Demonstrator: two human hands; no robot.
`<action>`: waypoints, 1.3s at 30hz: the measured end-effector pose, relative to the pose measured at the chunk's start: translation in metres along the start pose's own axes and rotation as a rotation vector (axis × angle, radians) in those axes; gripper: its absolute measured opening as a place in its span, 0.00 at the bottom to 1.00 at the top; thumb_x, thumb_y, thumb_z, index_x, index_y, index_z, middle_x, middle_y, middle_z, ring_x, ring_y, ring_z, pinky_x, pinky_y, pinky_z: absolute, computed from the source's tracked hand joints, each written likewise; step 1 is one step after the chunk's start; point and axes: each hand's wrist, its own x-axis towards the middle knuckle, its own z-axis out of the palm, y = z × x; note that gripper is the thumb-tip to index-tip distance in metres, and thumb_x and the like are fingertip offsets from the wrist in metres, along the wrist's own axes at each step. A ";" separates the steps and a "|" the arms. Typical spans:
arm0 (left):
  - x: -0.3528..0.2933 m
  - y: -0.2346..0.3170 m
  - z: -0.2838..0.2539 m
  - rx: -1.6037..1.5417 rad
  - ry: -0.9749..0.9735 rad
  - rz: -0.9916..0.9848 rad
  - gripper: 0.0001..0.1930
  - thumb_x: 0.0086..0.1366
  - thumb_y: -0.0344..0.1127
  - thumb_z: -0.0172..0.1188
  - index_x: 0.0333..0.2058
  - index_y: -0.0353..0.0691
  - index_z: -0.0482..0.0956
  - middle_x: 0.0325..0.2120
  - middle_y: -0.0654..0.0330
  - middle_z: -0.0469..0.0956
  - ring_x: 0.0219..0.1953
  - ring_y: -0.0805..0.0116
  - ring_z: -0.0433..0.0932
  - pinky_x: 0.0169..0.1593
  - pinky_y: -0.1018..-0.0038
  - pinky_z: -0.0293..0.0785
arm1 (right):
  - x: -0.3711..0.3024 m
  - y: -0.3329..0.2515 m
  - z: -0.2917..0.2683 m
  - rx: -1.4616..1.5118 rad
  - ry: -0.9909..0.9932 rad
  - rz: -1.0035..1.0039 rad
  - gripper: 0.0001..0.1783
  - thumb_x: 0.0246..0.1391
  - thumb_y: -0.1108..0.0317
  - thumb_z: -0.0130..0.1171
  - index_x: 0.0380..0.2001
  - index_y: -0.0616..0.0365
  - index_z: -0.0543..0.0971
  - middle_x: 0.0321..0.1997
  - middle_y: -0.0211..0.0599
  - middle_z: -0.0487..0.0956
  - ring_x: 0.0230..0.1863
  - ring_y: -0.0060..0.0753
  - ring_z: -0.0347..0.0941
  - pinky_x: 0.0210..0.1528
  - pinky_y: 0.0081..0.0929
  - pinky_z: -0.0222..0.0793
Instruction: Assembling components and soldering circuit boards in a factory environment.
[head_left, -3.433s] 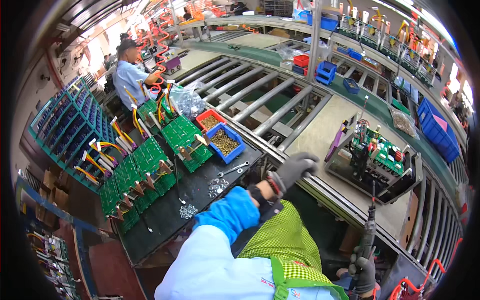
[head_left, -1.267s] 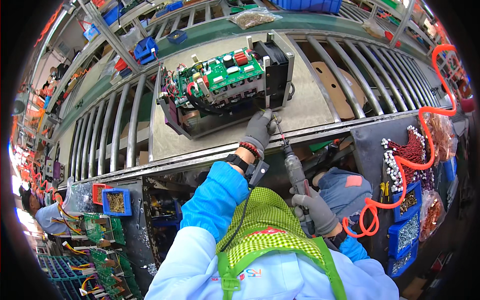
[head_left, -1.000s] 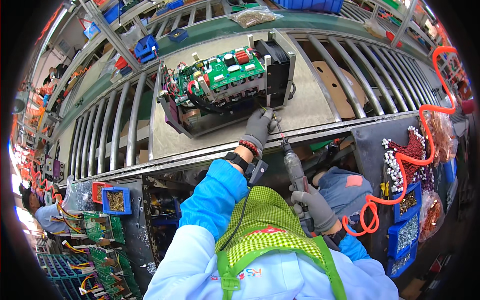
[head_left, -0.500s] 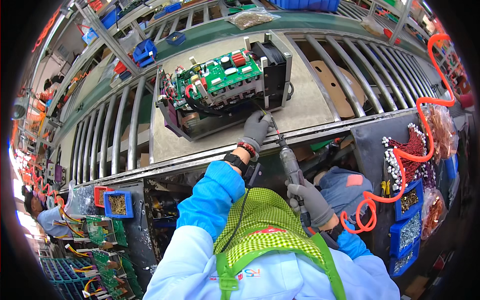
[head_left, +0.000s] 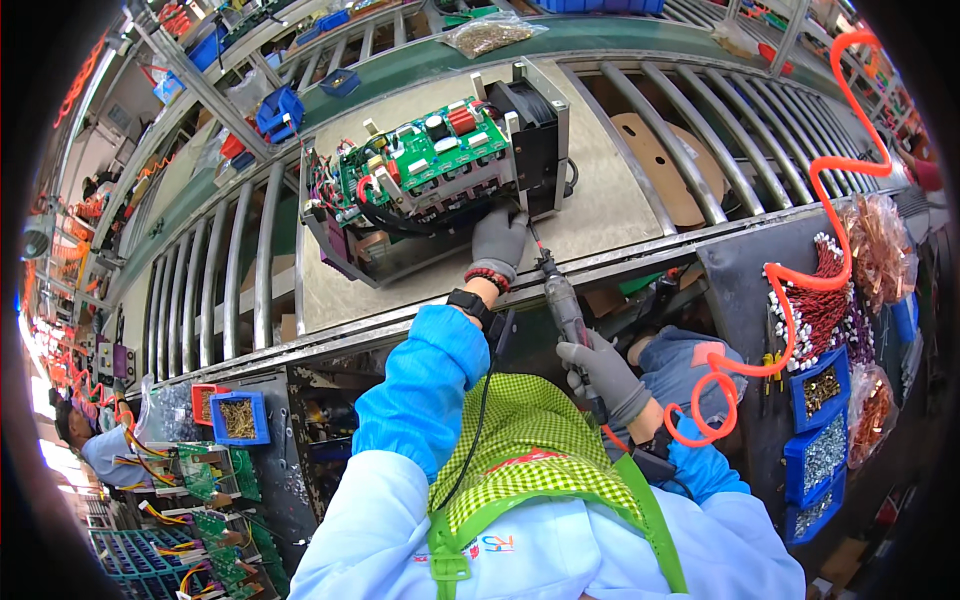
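Observation:
On a board on the conveyor stands an electronic unit (head_left: 440, 170), with a green circuit board (head_left: 430, 150) on top and a black fan (head_left: 530, 115) at its right end. My left hand (head_left: 499, 242), in a grey glove, is at the unit's lower front edge. Its fingers look closed together; the tips are partly hidden, and what they hold does not show. My right hand (head_left: 606, 378), also gloved, is wrapped round a power screwdriver (head_left: 566, 308). The bit (head_left: 538, 240) points up toward the unit, just right of my left fingers.
An orange coiled hose (head_left: 820, 275) loops down on the right. Blue bins of screws (head_left: 822, 455) and a bundle of red wires (head_left: 822, 300) lie beside it. At left are a blue bin (head_left: 240, 417) and several circuit boards (head_left: 205, 475). Metal rollers (head_left: 215, 280) flank the board.
My left hand has moved from beside the screwdriver's bit to the unit's front edge. The screwdriver in my right hand has shifted slightly left and toward the unit.

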 end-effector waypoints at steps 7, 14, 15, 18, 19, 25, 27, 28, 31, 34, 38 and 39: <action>0.010 -0.005 0.003 0.050 0.002 0.062 0.15 0.60 0.45 0.59 0.35 0.38 0.80 0.32 0.44 0.80 0.36 0.46 0.79 0.40 0.57 0.74 | -0.008 -0.034 -0.021 0.085 -0.056 0.129 0.19 0.57 0.51 0.58 0.39 0.53 0.70 0.23 0.24 0.70 0.15 0.14 0.66 0.14 0.15 0.60; 0.013 -0.007 0.007 0.124 0.024 0.014 0.15 0.59 0.45 0.59 0.35 0.38 0.80 0.33 0.44 0.79 0.37 0.43 0.78 0.42 0.56 0.73 | -0.001 -0.029 -0.013 0.060 -0.059 0.142 0.22 0.57 0.46 0.57 0.40 0.54 0.71 0.23 0.24 0.69 0.15 0.14 0.65 0.14 0.14 0.59; 0.013 -0.006 0.007 0.104 0.026 0.028 0.15 0.59 0.45 0.59 0.35 0.38 0.80 0.33 0.44 0.79 0.37 0.43 0.78 0.42 0.56 0.73 | -0.001 -0.027 -0.010 0.092 -0.032 0.158 0.22 0.57 0.46 0.57 0.40 0.54 0.71 0.23 0.24 0.69 0.15 0.14 0.64 0.14 0.14 0.59; 0.013 -0.004 0.005 0.114 0.029 0.042 0.14 0.60 0.44 0.58 0.34 0.38 0.80 0.33 0.45 0.79 0.37 0.43 0.78 0.43 0.56 0.74 | -0.003 -0.023 0.005 0.235 -0.036 0.144 0.21 0.57 0.47 0.57 0.39 0.53 0.70 0.23 0.24 0.68 0.15 0.15 0.63 0.14 0.15 0.59; 0.014 -0.004 0.005 0.088 0.011 0.035 0.14 0.60 0.44 0.58 0.34 0.39 0.80 0.33 0.45 0.79 0.37 0.43 0.78 0.43 0.56 0.74 | -0.002 -0.020 0.012 0.254 -0.050 0.145 0.21 0.58 0.46 0.57 0.39 0.52 0.70 0.22 0.24 0.68 0.15 0.16 0.64 0.14 0.16 0.59; 0.013 -0.005 0.004 0.103 0.006 0.054 0.13 0.59 0.44 0.59 0.34 0.40 0.80 0.33 0.45 0.80 0.38 0.44 0.78 0.43 0.58 0.74 | 0.002 -0.012 0.034 0.285 -0.065 0.123 0.20 0.58 0.46 0.56 0.38 0.52 0.70 0.23 0.26 0.69 0.15 0.18 0.65 0.15 0.18 0.60; 0.014 -0.006 0.004 0.103 -0.017 0.043 0.13 0.60 0.44 0.58 0.34 0.40 0.80 0.33 0.45 0.79 0.38 0.43 0.78 0.43 0.57 0.74 | 0.001 -0.018 0.019 0.333 -0.079 0.143 0.21 0.58 0.47 0.56 0.39 0.55 0.71 0.23 0.26 0.69 0.15 0.17 0.65 0.13 0.16 0.58; 0.015 -0.007 0.005 0.069 -0.018 0.051 0.13 0.60 0.44 0.57 0.35 0.41 0.80 0.33 0.44 0.79 0.38 0.42 0.77 0.43 0.56 0.73 | 0.001 -0.022 0.008 0.325 -0.073 0.140 0.21 0.58 0.47 0.56 0.39 0.55 0.71 0.23 0.26 0.69 0.15 0.17 0.65 0.13 0.16 0.58; 0.016 -0.009 0.007 0.055 -0.023 0.058 0.13 0.60 0.44 0.58 0.35 0.40 0.80 0.33 0.45 0.79 0.38 0.43 0.78 0.43 0.57 0.74 | 0.001 -0.027 -0.013 0.197 -0.034 0.135 0.21 0.58 0.47 0.56 0.38 0.55 0.71 0.20 0.24 0.68 0.13 0.14 0.63 0.11 0.13 0.54; 0.017 -0.008 0.006 0.114 -0.025 0.074 0.14 0.60 0.45 0.58 0.36 0.40 0.80 0.34 0.46 0.80 0.38 0.45 0.78 0.43 0.59 0.74 | 0.005 -0.020 -0.005 0.236 -0.055 0.126 0.21 0.58 0.46 0.56 0.38 0.54 0.70 0.20 0.24 0.68 0.13 0.15 0.63 0.12 0.14 0.56; 0.017 -0.008 0.005 0.103 -0.034 0.024 0.15 0.60 0.45 0.58 0.36 0.40 0.81 0.34 0.46 0.80 0.38 0.44 0.78 0.43 0.58 0.74 | 0.012 -0.002 0.022 0.228 -0.055 0.054 0.21 0.58 0.46 0.56 0.38 0.53 0.70 0.20 0.24 0.68 0.13 0.15 0.63 0.12 0.15 0.57; 0.017 -0.010 0.005 0.108 -0.023 0.063 0.15 0.61 0.46 0.58 0.37 0.40 0.80 0.34 0.45 0.80 0.38 0.44 0.78 0.43 0.58 0.74 | 0.013 0.001 0.025 0.272 -0.074 0.066 0.21 0.58 0.46 0.57 0.38 0.52 0.70 0.20 0.24 0.68 0.13 0.16 0.63 0.13 0.16 0.57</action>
